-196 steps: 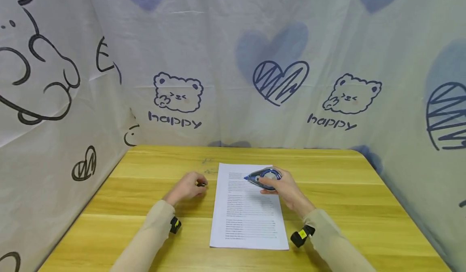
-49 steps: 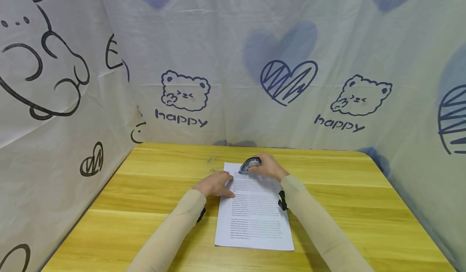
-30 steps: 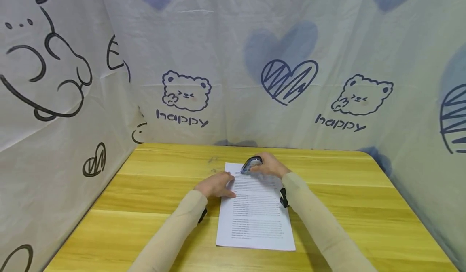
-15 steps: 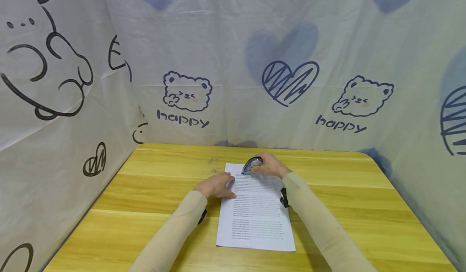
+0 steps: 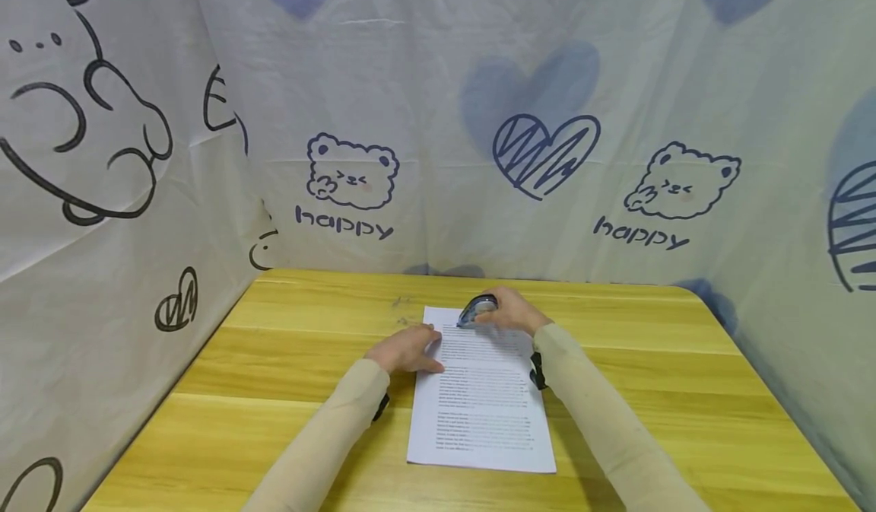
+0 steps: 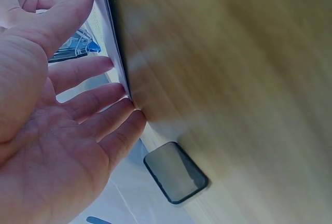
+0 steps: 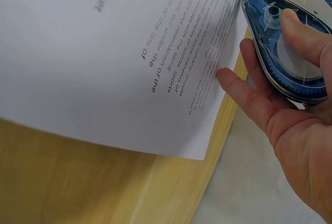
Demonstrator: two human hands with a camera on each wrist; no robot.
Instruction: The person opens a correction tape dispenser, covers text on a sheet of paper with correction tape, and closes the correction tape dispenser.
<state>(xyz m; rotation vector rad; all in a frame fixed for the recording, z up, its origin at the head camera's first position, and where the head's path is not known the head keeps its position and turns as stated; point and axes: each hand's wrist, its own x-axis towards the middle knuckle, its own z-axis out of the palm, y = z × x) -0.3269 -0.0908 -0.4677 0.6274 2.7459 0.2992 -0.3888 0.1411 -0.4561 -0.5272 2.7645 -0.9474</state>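
A correction tape dispenser [image 5: 472, 310], clear and blue, is gripped in my right hand [image 5: 515, 313] with its tip at the top printed lines of the white paper [image 5: 479, 457]. In the right wrist view, my thumb presses on the side of the correction tape [image 7: 259, 11] and its blue tip meets the sheet. My left hand [image 5: 407, 349] rests on the paper's left edge with fingers spread. The left wrist view shows that hand's palm [image 6: 57, 136], its fingertips along the sheet's edge, and the blue tip of the dispenser beyond.
The paper lies on a yellow wood-grain table [image 5: 287, 360]. Printed cloth [image 5: 438, 116] hangs behind and at both sides. A dark-rimmed rounded rectangle [image 6: 175, 172], its kind unclear, shows near the table's edge in the left wrist view.
Since the earliest frame, my left hand has come onto the paper and the correction tape has lowered to the sheet. Over the last frames the dispenser has slid slightly right; my left hand stays put.
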